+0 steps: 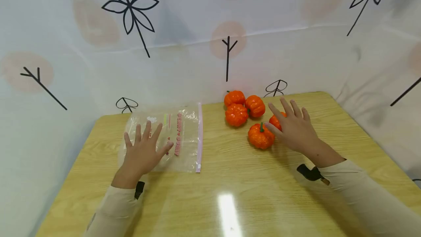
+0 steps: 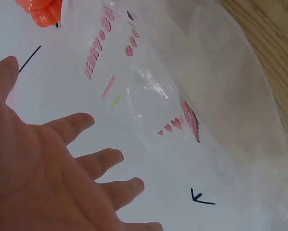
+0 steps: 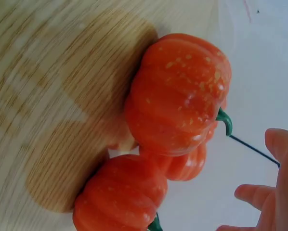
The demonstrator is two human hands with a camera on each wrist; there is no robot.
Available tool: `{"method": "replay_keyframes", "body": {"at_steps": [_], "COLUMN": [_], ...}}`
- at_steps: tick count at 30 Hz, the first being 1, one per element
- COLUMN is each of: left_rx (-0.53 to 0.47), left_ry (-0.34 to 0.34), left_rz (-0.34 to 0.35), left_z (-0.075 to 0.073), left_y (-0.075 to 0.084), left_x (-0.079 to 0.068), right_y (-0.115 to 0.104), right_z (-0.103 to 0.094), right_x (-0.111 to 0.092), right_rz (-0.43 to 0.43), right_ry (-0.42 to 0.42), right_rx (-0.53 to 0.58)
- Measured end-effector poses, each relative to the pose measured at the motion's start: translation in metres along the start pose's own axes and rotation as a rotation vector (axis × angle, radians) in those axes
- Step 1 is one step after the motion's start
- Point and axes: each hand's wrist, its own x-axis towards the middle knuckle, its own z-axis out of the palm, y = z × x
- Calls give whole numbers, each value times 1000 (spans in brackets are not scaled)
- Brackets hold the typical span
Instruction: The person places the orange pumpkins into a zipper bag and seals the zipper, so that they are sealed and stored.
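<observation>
A clear zip bag (image 1: 189, 134) with pink lettering and a lilac zip edge lies flat on the left of the table. Over its near left part my left hand (image 1: 141, 158) is held with fingers spread, holding nothing. On the right, my right hand (image 1: 296, 129) hovers with straight fingers beside a small orange pumpkin (image 1: 261, 136) with a green stem. Another pumpkin (image 1: 277, 120) is partly hidden behind that hand. Farther back, three more pumpkins (image 1: 236, 115) sit in a tight cluster. The right wrist view shows a speckled pumpkin (image 3: 182, 96) close up, fingers apart from it.
The wooden table (image 1: 197, 200) has rounded far corners and stands against a white cloth backdrop (image 1: 184, 72) printed with black plant drawings and pinkish spots. A bright light reflection falls on its near middle.
</observation>
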Motion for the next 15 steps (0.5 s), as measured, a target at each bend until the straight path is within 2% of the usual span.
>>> {"method": "replay_keyframes", "body": {"at_steps": [5, 10, 15], "left_rx": [-11, -36, -68], "left_ry": [92, 200, 298], "left_rz": [48, 121, 213], "left_z": [1, 2, 8], "left_y": [9, 28, 47], "left_x": [1, 3, 1], "right_y": [-6, -15, -21], "right_z": [0, -1, 4], "right_x": [-1, -4, -9], "right_rz": [-28, -50, -50], "right_ry": [61, 173, 198], "right_rx": [55, 193, 290]}}
